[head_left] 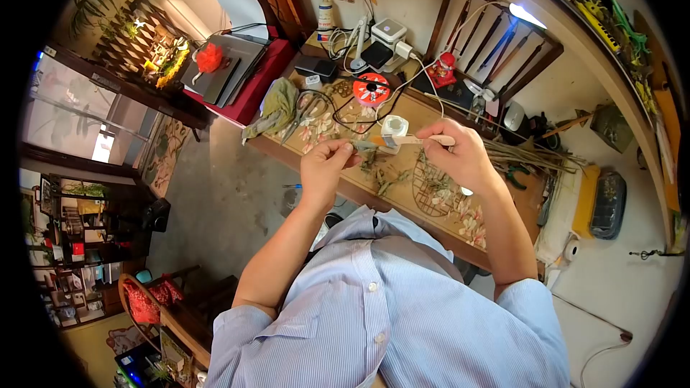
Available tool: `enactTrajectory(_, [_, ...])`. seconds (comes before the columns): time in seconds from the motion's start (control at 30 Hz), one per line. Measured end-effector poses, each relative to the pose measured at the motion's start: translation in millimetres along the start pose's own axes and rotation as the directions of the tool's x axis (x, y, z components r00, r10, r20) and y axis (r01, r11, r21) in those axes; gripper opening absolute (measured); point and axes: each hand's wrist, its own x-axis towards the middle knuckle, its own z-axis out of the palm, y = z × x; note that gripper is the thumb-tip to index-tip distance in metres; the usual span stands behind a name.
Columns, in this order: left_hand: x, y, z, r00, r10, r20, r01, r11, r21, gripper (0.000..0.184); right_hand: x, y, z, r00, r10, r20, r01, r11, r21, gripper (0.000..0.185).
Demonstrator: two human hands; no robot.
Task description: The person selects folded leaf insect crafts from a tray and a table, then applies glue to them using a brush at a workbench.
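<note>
My right hand [461, 156] grips the pale wooden handle of a flat brush [410, 140] above the table. Its dark-and-orange end points left, toward my other hand. My left hand [323, 167] has thumb and forefinger pinched on a small grey-green piece [364, 145], too small to name. The brush tip is close to this piece; whether they touch I cannot tell. Just behind the brush stands a small white container [394, 126]. Below the hands, dry greenish scraps [390, 174] and a wire-like woven grid [431, 190] lie on the flower-patterned table [345, 181].
Scissors [310, 111] and a green cloth [279, 109] lie at the table's left. A red spool [371, 90] sits farther back. At the right are thin dry stalks [535, 158] and pliers [514, 177]. A lamp [528, 16] shines from above a brush rack [496, 43].
</note>
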Motion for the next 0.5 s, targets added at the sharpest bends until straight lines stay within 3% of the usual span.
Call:
enactTrajectory(0.23, [-2,4,4,1.000,-0.002,0.018,0.002,1.000,-0.001,0.016,2,15,18,0.999,0.033,-0.028,-0.027,0.981,0.192,0.016])
enactTrajectory(0.3, [-3,3,3,0.998,0.058,-0.030,-0.057,0.997,0.050,0.017,1,23,13,0.972,0.217,-0.089,-0.188,0.947,0.260,0.015])
enactTrajectory(0.43, [-2,3,5,0.994,0.104,-0.033,-0.100,0.990,0.104,0.016,-7,12,23,0.971,0.145,-0.188,-0.071,0.933,0.351,0.015])
enactTrajectory(0.5, [-3,4,8,0.983,0.180,-0.025,-0.171,0.963,0.207,0.015,-13,4,31,0.974,0.200,-0.108,-0.154,0.931,0.331,0.015])
